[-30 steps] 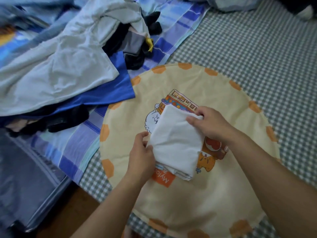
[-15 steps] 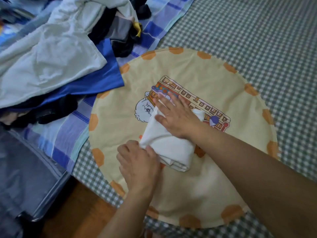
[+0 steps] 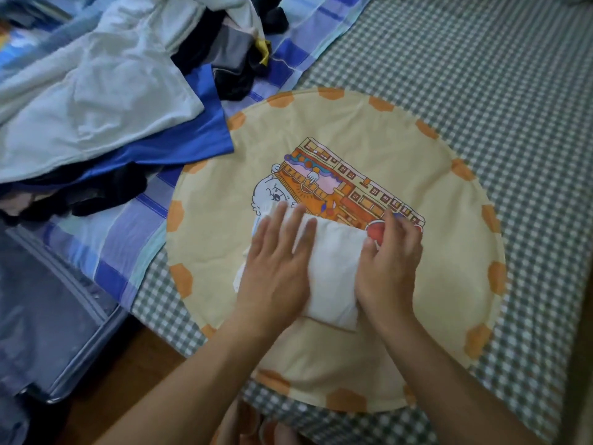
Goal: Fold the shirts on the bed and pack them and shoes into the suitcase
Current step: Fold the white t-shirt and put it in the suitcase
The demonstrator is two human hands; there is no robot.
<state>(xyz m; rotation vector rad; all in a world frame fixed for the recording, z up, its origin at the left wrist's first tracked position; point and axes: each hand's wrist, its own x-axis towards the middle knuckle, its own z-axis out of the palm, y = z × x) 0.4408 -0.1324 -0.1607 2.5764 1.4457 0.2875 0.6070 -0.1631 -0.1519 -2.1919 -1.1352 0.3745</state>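
A small folded white shirt point(image 3: 333, 268) lies on a round yellow cartoon-print mat point(image 3: 417, 149) on the bed. My left hand point(image 3: 276, 264) presses flat on the shirt's left half, fingers straight. Bent fingers of my right hand point(image 3: 391, 261) sit at the shirt's right edge, the thumb on top of the cloth, pinching that edge. An open grey-blue suitcase point(image 3: 41, 316) stands on the floor at lower left beside the bed. No shoes are in view.
A pile of unfolded clothes point(image 3: 96, 91), white, blue point(image 3: 179, 146) and black, lies at upper left on a blue striped blanket point(image 3: 106, 239). A green checked sheet point(image 3: 481, 59) covers the bed to the right. Wooden floor point(image 3: 112, 380) shows between bed and suitcase.
My left hand moved from the shirt's lower left corner onto its top and flattened. My right hand left the top of the shirt and went to its right edge. The view shifted.
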